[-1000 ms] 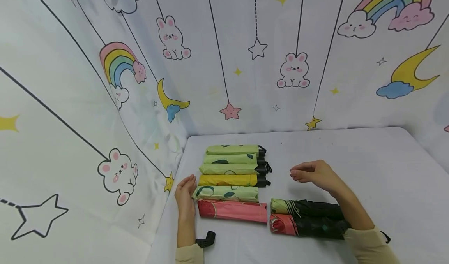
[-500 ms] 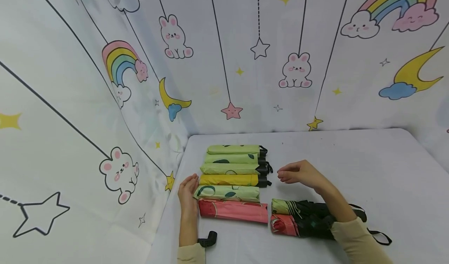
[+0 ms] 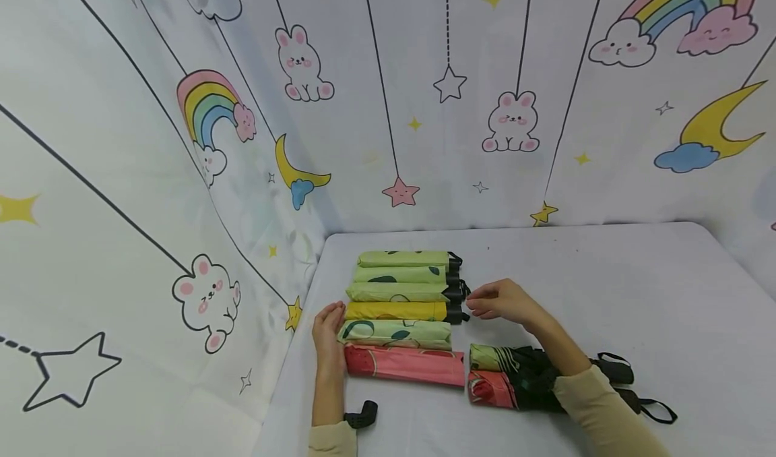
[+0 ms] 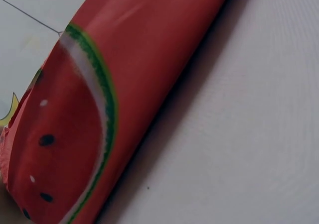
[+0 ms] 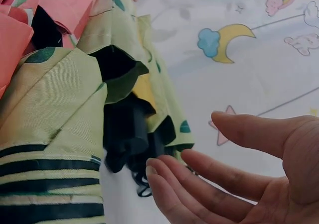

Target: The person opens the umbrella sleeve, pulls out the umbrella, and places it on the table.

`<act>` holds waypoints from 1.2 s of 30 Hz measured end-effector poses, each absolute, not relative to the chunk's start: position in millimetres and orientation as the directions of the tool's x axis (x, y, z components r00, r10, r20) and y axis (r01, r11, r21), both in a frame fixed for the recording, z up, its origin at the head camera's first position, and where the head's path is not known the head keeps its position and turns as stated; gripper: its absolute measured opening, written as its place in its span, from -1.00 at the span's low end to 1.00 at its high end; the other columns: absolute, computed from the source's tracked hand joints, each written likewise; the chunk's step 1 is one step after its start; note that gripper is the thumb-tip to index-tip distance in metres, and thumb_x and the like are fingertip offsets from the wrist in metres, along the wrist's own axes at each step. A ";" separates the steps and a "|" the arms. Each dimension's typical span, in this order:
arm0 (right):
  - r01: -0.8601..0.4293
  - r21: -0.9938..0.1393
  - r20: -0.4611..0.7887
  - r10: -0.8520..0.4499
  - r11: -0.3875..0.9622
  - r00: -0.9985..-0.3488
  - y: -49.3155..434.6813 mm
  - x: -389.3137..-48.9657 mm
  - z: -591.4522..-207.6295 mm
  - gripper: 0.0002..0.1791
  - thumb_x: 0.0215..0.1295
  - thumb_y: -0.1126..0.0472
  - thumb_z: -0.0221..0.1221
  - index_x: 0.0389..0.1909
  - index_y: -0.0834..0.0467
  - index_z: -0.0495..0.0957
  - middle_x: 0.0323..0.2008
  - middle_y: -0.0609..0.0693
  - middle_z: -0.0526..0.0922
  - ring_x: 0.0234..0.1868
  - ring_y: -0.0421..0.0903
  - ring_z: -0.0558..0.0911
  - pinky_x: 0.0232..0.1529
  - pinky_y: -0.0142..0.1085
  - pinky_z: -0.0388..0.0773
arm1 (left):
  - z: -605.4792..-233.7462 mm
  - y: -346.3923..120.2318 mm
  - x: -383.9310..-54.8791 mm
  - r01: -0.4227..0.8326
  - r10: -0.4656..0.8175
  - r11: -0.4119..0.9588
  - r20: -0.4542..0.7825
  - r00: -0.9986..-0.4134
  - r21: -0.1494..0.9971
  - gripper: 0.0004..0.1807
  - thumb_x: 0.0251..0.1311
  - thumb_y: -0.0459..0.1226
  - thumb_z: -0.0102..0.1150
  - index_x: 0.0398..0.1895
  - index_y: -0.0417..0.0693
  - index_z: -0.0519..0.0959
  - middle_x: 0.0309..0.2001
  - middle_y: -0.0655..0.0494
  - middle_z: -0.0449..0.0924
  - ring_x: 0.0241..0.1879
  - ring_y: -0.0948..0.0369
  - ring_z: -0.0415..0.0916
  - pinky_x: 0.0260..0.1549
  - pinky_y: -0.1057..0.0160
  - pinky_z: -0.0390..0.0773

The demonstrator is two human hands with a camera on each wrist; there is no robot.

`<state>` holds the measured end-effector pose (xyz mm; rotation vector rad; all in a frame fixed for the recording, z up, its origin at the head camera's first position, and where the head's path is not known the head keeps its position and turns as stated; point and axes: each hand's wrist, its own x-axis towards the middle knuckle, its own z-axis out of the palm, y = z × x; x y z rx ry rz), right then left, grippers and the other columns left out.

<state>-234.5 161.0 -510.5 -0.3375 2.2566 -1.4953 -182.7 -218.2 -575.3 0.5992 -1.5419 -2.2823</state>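
Several folded compact umbrellas lie in a row. My left hand [image 3: 329, 332] rests with extended fingers at the left ends of the yellow umbrella [image 3: 394, 311] and pale green umbrella sleeve [image 3: 397, 333]. My right hand [image 3: 504, 302] is at the black handle ends, fingers lightly bent, thumb apart, gripping nothing. In the right wrist view its fingertips come close to a black strap [image 5: 144, 190], and the green sleeve [image 5: 117, 67] shows a dark open mouth. Nearest me lies a red watermelon-print sleeve [image 3: 405, 365], filling much of the left wrist view.
Two umbrellas without sleeves, one green and black [image 3: 485, 358], one red and black [image 3: 492, 388], lie at the right under my right forearm. Green umbrellas [image 3: 400, 259] stretch toward the back of the white table [image 3: 636, 295]. A printed curtain [image 3: 364, 140] stands behind.
My right hand has moved left to the handle ends. My left hand has shifted slightly right, and the pale green and red sleeves have slid a little right.
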 end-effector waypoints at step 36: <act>-0.206 -0.738 -0.120 -0.425 0.643 -0.897 127.1 -245.3 -544.8 -0.57 0.19 0.21 0.49 0.01 0.37 0.72 -0.19 0.13 0.79 -0.35 -0.07 0.70 -0.36 -0.18 0.66 | -579.8 -212.6 -188.1 0.074 -0.617 -0.317 -0.146 -0.773 0.946 -0.58 0.19 -0.69 0.26 0.12 -0.44 0.50 0.13 -0.41 0.63 0.12 -0.03 0.69 0.00 0.29 0.69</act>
